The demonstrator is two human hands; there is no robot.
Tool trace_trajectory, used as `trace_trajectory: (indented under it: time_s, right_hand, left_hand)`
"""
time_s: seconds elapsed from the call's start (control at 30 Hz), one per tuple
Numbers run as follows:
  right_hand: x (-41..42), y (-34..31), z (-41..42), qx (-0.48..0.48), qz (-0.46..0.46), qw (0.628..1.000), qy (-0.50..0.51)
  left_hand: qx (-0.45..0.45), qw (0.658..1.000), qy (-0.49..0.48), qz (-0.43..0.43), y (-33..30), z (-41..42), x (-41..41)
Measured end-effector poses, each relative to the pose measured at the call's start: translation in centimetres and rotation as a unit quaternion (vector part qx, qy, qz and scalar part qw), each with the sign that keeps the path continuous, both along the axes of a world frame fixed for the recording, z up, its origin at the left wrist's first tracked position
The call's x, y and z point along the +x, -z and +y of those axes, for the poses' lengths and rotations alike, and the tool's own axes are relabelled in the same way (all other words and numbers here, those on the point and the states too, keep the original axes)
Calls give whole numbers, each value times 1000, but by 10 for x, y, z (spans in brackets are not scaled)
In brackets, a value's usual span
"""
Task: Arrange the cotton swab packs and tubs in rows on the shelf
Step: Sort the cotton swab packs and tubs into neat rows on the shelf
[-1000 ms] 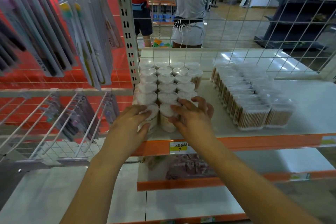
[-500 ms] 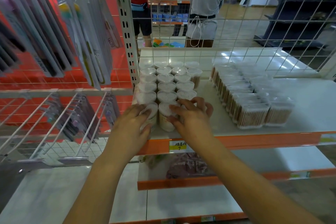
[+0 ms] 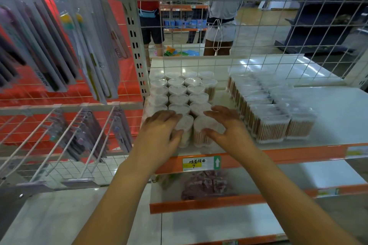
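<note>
- Head view: our left hand [image 3: 159, 131] curls round the front-left tub [image 3: 184, 132]; our right hand [image 3: 227, 127] grasps the front-right tub [image 3: 205, 131]; both tubs stand at the shelf [image 3: 328, 141] front edge
- More tubs [image 3: 179, 93] sit in rows behind; packs [image 3: 264, 105] line up to their right

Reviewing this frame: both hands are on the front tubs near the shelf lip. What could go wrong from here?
1. The two front tubs stand close to the shelf's orange front edge; a pull or slip by the left hand or right hand could likely drop one onto the lower shelf.
2. The tubs behind are packed tight, so a hard push may knock the rows askew.
3. The right hand lies near the rectangular packs; moving outward could nudge them.
</note>
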State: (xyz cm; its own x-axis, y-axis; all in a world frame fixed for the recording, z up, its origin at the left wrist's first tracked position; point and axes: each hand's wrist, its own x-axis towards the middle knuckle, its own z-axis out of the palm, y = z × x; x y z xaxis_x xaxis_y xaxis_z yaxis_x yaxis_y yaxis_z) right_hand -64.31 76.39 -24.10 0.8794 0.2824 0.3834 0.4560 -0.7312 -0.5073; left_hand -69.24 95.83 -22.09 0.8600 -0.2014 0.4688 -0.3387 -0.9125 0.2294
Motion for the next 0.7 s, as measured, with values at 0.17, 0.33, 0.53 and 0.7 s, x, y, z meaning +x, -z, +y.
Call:
trace_trajectory:
  time_s: [0.17,0.33,0.53,0.7]
  right_hand:
    - [2,9,-8,20,59,998,4]
    - [-2,17,-2,40,70,997,11]
    - [-5,21,-1,70,55,996,18]
    - [-10,14,1,83,32,996,23]
  left_hand:
    - [12,1000,17,22,4,-13,2]
    - [40,998,17,46,12,-18,3]
    - [36,998,18,49,16,-19,4]
    - [22,999,24,42,17,-18,3]
